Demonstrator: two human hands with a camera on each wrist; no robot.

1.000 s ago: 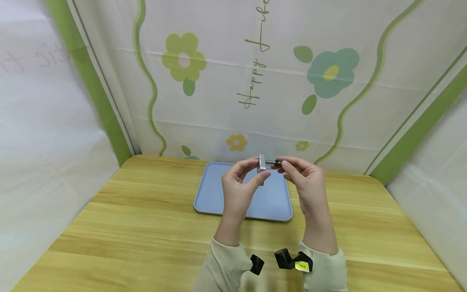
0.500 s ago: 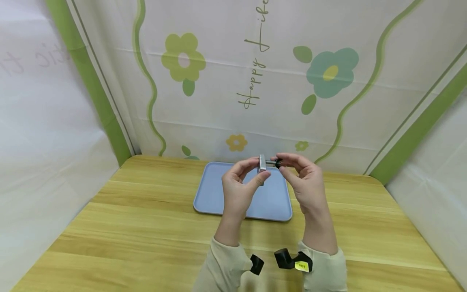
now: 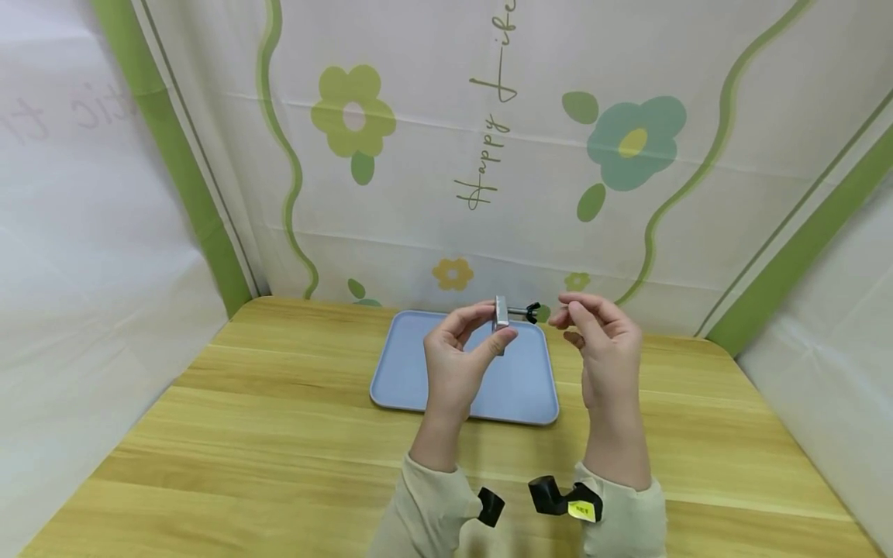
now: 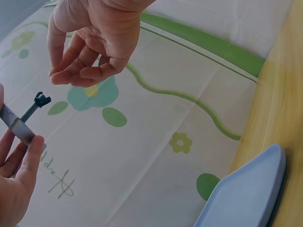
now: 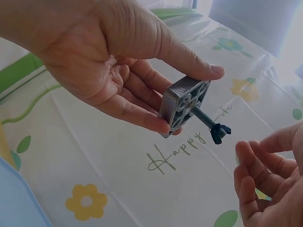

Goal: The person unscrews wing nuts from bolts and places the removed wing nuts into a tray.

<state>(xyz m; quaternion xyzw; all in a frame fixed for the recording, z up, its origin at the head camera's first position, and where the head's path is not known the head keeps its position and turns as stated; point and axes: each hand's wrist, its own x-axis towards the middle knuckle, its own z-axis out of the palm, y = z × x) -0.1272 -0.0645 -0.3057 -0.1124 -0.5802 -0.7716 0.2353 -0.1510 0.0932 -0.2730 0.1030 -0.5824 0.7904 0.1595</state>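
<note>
White cloth (image 3: pixel 412 209) fills the top of the head view, with flowers (image 3: pixel 636 145) at upper left and upper right and green lettering (image 3: pixel 481 159) running up the middle. Below it, the wooden table (image 3: pixel 244 434) spreads across the bottom, and a blue tray (image 3: pixel 519 387) lies flat just below centre. And the hands are up, over the tray! The left hand (image 3: pixel 460 356), near centre, pinches a grey metal block (image 3: pixel 501 310) between thumb and fingers. Out of the block, towards the right of the frame, pokes a bolt (image 3: pixel 518 311), a dark wing nut (image 3: pixel 532 313) at its end. Right of that, clear of the nut, is the right hand (image 3: pixel 607 341), fingers bent and grasping nothing. Pale sleeves (image 3: pixel 621 519) at the bottom, each with a black mount (image 3: pixel 491 506).

Over to the left wrist view: block and left hand at lower left, bolt slanting up and right to the nut. The right hand hangs at the top, fingers loosely curled, well apart from it. Tray at lower right.

Right wrist view now, and what a look at the block! It sits near centre, hollows in its near face, the bolt rising from the middle. Left thumb on its upper edge, fingertips at its lower corner. At lower right, the right hand waits beside the nut, thumb near the forefinger; whether those two touch, I can't tell.
</note>
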